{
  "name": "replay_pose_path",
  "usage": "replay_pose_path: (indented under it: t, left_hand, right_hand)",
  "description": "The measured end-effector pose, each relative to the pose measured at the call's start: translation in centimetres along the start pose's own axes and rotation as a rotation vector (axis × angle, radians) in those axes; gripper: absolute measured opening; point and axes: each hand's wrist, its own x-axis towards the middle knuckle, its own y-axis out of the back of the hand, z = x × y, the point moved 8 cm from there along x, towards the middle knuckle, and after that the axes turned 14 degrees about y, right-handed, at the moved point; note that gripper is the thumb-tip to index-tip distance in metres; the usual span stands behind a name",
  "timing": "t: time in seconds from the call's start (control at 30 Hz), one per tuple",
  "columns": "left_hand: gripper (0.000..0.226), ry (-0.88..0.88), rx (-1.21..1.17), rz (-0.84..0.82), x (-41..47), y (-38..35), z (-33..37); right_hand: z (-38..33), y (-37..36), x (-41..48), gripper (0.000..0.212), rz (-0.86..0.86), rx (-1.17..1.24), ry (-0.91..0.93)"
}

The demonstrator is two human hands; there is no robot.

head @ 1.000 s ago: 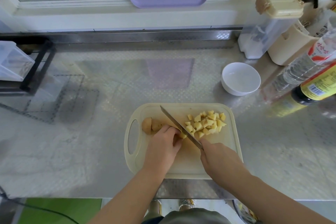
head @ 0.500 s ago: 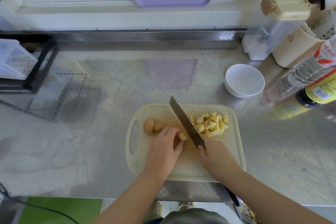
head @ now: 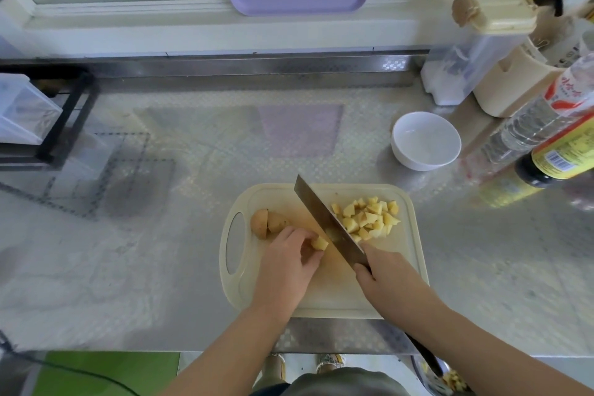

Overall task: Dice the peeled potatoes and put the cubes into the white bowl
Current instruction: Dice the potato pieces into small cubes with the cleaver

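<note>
Two hands are over the board, and we start far left: a clear plastic bin (head: 25,112) sits in a black rack (head: 66,119), its contents too blurred for us to tell. On to the cream cutting board (head: 331,294) on the steel counter (head: 128,235). At its left end, by the handle slot, we see two potato chunks (head: 266,222) lying together. Next, the left hand (head: 286,264): fingers curled down, tips pinching a small potato piece (head: 319,243) against the board, just beside the blade. The knife (head: 331,225) runs diagonally across the board, its broad side tilted up towards us, and the right hand (head: 389,276) has its fingers wrapped tight round the handle. Right of the blade and touching it, a pile of potato cubes (head: 369,217) lies on the board. Beyond the board's far right corner, well apart from the cubes, stands the white bowl (head: 426,140); we see only its glossy white inside. Further right, a clear canister (head: 466,67) with a beige lid holds something white at its bottom. Then come a clear bottle (head: 530,125) of clear liquid and a dark bottle (head: 559,161) with a yellow label.
</note>
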Motion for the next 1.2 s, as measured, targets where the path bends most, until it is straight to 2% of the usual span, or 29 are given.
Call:
replay_pose_path:
  t: [0.2,0.33,0.53,0.9,1.2]
  left_hand:
    - [0.016,-0.127,0.084,0.019,-1.0,-0.3,0.7]
    - [0.012,-0.179,0.056,0.007,-1.7,-0.3,1.2]
    - [0.009,-0.091,0.009,0.009,-1.4,-0.3,0.7]
    - [0.007,-0.032,0.024,0.004,-0.6,-0.3,0.2]
    - [0.009,0.006,-0.019,0.014,-0.5,-0.1,-0.1]
  right_hand:
    - [0.1,-0.3,-0.2,0.015,0.005,0.006,0.001]
    - [0.1,-0.7,-0.7,0.016,-0.008,0.004,0.0]
    - [0.4,-1.1,-1.3,0.016,-0.008,0.057,-0.014]
    - [0.0,-1.6,-1.2,0.021,0.028,0.213,-0.028]
    - [-0.2,-2.4,0.2,0.018,-0.033,0.169,-0.058]
